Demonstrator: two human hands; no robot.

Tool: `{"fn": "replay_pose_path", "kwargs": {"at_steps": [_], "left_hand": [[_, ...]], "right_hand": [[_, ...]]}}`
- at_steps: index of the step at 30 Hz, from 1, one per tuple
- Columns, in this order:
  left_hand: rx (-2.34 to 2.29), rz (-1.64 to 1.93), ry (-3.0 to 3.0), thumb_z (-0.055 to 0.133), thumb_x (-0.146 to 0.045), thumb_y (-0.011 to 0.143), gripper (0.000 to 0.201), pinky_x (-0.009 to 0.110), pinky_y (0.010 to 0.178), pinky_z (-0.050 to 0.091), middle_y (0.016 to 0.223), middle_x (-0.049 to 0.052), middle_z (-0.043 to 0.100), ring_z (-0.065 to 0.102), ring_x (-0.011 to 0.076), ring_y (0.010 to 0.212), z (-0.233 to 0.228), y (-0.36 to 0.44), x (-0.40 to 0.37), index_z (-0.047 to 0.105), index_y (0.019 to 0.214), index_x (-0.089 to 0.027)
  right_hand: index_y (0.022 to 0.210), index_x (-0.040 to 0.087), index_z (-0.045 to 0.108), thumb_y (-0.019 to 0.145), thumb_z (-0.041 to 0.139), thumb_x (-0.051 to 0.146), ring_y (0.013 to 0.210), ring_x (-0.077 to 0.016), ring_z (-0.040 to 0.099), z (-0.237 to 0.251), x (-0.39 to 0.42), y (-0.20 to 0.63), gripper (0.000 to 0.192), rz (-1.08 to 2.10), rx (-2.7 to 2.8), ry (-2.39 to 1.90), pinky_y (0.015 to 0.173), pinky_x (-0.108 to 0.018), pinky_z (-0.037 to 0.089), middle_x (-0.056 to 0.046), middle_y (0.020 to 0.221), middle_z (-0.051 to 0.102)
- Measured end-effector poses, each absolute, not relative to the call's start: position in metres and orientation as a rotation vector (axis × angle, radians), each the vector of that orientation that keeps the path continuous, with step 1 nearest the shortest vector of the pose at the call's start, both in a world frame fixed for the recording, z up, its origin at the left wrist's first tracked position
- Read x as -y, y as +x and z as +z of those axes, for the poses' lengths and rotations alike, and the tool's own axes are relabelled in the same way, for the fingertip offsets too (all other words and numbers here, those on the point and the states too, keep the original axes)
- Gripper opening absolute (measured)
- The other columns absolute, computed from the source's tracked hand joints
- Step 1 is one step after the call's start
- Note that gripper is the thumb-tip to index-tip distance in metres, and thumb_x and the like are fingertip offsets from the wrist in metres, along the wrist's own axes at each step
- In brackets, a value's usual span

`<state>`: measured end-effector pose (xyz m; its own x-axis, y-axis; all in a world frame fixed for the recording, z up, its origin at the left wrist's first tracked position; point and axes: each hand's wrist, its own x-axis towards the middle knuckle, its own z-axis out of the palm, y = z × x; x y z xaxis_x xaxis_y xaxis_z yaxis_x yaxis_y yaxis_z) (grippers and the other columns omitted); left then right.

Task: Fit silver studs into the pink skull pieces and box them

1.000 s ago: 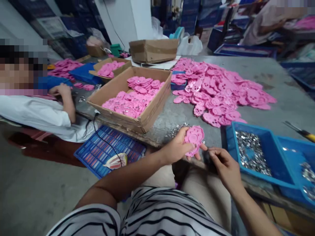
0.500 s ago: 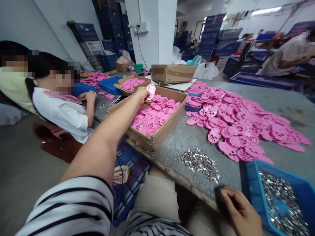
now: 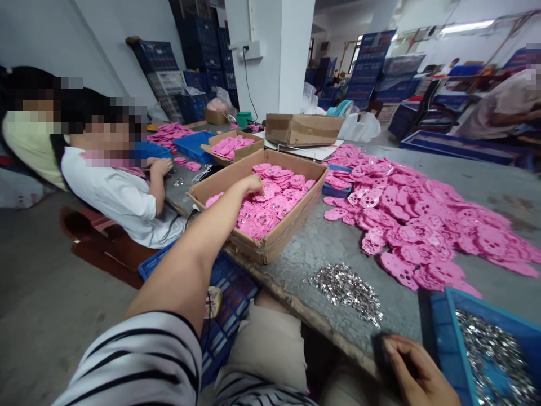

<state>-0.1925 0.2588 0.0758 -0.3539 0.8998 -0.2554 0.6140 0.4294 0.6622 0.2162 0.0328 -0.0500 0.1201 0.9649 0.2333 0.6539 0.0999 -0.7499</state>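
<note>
My left hand (image 3: 255, 185) reaches into a cardboard box (image 3: 291, 228) filled with flat pink cut-out pieces (image 3: 257, 217). Its fingers curl downward around the edge of a pink cut-out piece (image 3: 267, 193) on top of the heap; the fingertips are partly hidden. My right hand (image 3: 418, 369) rests at the table's front edge, thumb and forefinger pinched together. Whatever lies between them is too small or too hidden to tell. Close by are a pile of small shiny metal parts (image 3: 347, 292) and a blue bin (image 3: 442, 332) with more of them.
A large heap of pink pieces (image 3: 414, 214) spreads over the grey table (image 3: 306, 256). Behind my box stand a smaller pink-filled carton (image 3: 253, 148), a closed-sided cardboard box (image 3: 302, 129) and a small blue tray (image 3: 337, 189). A co-worker (image 3: 112, 180) sits at left.
My left hand has lowered from above the box, where it held up a pink cut-out piece, down onto the heap inside. My right hand stays pinched at the table edge.
</note>
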Motion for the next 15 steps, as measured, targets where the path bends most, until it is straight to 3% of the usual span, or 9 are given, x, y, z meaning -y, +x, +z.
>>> {"fn": "replay_pose_path", "kwargs": {"at_steps": [9, 15], "left_hand": [[-2.151, 0.375, 1.367, 0.082, -0.005, 0.057, 0.023, 0.031, 0.066, 0.054, 0.048, -0.001, 0.053, 0.06, 0.0157, 0.056, 0.074, -0.188, -0.254, 0.063, 0.07, -0.01], [-2.154, 0.315, 1.491, 0.074, -0.008, 0.064, 0.018, 0.024, 0.056, 0.049, 0.041, -0.006, 0.043, 0.049, 0.0106, 0.046, 0.083, -0.175, -0.234, 0.058, 0.068, -0.014]], "right_hand": [[0.061, 0.024, 0.069, 0.073, 0.052, 0.073, 0.068, -0.0228, 0.069, -0.055, -0.033, 0.221, 0.054, 0.498, 1.648, -1.581, 0.066, -0.031, 0.058, -0.008, 0.072, 0.073], [0.062, 0.023, 0.064, 0.08, 0.054, 0.06, 0.07, -0.0222, 0.067, -0.05, -0.026, 0.213, 0.042, 0.549, 1.614, -1.5, 0.067, -0.032, 0.056, -0.008, 0.072, 0.07]]}}
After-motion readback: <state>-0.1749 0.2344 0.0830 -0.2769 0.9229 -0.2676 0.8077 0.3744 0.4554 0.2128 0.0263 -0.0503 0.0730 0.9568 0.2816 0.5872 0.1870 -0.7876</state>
